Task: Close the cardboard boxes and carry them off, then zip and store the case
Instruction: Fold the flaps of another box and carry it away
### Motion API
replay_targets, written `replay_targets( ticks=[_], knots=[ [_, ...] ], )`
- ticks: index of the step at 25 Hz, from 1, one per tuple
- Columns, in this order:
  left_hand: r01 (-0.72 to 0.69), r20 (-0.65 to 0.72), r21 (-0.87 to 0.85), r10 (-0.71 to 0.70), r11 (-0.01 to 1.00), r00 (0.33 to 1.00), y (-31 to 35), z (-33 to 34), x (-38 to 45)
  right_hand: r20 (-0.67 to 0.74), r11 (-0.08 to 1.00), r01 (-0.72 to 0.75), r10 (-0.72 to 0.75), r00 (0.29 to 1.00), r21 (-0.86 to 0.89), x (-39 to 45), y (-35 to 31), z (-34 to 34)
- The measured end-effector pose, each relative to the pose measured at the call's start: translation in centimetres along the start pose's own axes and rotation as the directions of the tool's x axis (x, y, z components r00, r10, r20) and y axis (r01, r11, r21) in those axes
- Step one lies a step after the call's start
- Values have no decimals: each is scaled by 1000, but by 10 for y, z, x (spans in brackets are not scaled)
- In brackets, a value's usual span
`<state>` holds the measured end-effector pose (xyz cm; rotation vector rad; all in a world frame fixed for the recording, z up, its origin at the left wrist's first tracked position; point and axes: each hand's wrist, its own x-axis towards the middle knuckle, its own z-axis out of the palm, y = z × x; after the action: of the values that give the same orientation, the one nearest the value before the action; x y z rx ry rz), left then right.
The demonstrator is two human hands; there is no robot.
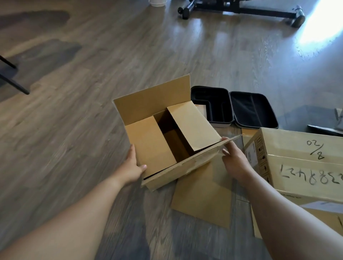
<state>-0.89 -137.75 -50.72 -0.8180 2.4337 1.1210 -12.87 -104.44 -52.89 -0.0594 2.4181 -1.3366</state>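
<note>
A small brown cardboard box (163, 148) stands on the wood floor. Its two side flaps are folded in, its far flap stands up, and its near flap is partly raised. My left hand (132, 167) grips the box's left near corner, thumb over the edge. My right hand (233, 157) holds the right end of the near flap. A larger cardboard box (300, 157) with black handwritten numbers lies shut at the right. Behind the small box a black zip case (234, 108) lies wide open, both halves flat on the floor.
A flat cardboard sheet (202, 200) lies under the small box's near side. A black wheeled stand base (241, 10) crosses the floor at the top. Dark chair legs (13, 79) show at the left edge. A white round object (157, 2) sits at the top edge.
</note>
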Motion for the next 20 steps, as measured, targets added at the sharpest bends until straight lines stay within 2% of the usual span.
replay_targets(
  ticks=[2, 5, 7, 11, 16, 18, 20],
  knots=[
    [16, -62, -48, -19, 999, 998, -2, -12, 6, -9, 998, 29, -29, 1000, 60, 3, 6, 5],
    [107, -84, -249, -131, 963, 988, -8, -30, 13, 14, 951, -1, -4, 1000, 309, 9, -5, 8],
    [172, -32, -322, -192, 931, 981, -13, -39, 13, 38, 963, -3, -7, 999, 268, 8, -21, 15],
    [142, -65, -213, -159, 967, 985, -33, -68, 18, 167, 934, -74, 15, 986, 350, -5, -49, 38],
    [108, -30, -317, -124, 942, 992, -90, -118, 11, 333, 944, -69, -45, 942, 324, -22, -79, 84],
    [58, -7, -312, -64, 948, 998, -111, -139, 6, 377, 939, -80, -56, 924, 334, -26, -90, 110],
    [-12, 30, -228, 20, 973, 999, -126, -154, 6, 414, 942, -92, -54, 909, 323, -26, -95, 125]
  ],
)
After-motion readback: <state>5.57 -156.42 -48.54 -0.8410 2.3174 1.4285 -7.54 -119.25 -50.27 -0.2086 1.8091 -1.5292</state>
